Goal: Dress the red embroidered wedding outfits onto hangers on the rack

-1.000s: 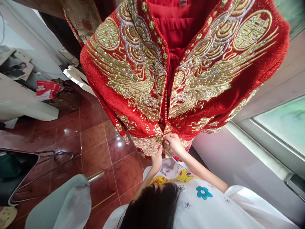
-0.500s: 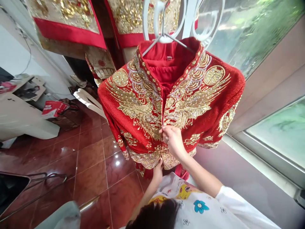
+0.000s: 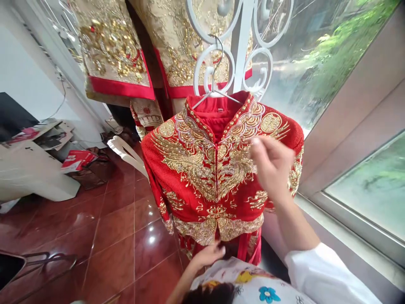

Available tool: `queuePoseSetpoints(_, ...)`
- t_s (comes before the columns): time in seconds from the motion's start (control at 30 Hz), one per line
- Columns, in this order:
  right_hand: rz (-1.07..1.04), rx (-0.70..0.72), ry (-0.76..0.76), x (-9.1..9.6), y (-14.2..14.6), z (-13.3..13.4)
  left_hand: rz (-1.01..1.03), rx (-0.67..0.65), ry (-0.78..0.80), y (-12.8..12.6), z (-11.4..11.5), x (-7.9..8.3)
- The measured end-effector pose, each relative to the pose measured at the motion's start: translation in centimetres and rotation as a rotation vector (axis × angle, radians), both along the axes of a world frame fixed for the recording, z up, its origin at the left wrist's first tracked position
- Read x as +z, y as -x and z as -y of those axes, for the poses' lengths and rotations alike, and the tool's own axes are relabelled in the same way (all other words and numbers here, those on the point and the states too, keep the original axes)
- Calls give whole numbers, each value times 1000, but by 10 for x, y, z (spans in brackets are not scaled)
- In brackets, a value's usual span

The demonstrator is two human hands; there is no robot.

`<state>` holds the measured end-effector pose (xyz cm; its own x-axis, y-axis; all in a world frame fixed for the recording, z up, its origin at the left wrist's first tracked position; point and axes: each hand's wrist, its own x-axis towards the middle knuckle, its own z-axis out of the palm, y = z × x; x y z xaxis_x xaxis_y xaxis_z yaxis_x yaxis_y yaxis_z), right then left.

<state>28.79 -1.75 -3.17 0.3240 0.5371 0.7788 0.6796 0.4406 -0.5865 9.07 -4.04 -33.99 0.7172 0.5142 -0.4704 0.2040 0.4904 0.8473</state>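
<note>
We have a red, gold-embroidered cloth jacket (image 3: 215, 181), on a thin metal wire hanger (image 3: 214, 89), behind the narrowly curled fingers of our right hand (image 3: 274, 166) and just above the loosely bent fingers of our left hand (image 3: 209, 255). We cannot tell whether either grips anything.

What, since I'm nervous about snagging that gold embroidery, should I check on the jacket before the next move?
1. Red jacket on its wire hanger: ok.
2. Front edges meeting at the chest: ok.
3. Hem corners meeting: not ok, a gap shows.
4. Right hand off the gold embroidery: cannot tell, it overlaps the jacket in view.
5. Left hand off the hem: cannot tell.
</note>
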Motion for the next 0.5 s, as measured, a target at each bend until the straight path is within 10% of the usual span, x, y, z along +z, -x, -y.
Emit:
queuePoseSetpoints(0.1, 282, -393, -127, 10, -64, 4, 97, -620, -220, 50, -21, 82)
queuePoseSetpoints(0.13, 356, -440, -106, 14, -83, 1, 176, -609, -377, 65, -34, 120)
queuePoseSetpoints(0.17, 381, -406, -32, 17, -99, -3, 243, -417, -601, 78, -50, 159)
queuePoseSetpoints(0.27, 278, -121, 205, 20, -125, -15, 423, 713, -1308, 103, -110, 259)
queuePoseSetpoints(0.37, 102, 44, 227, 15, -137, -23, -6, 805, -1522, 105, -166, 301)
queuePoseSetpoints(0.5, -33, 149, 276, 9, -154, -39, -177, 791, -1520, 88, -180, 301)
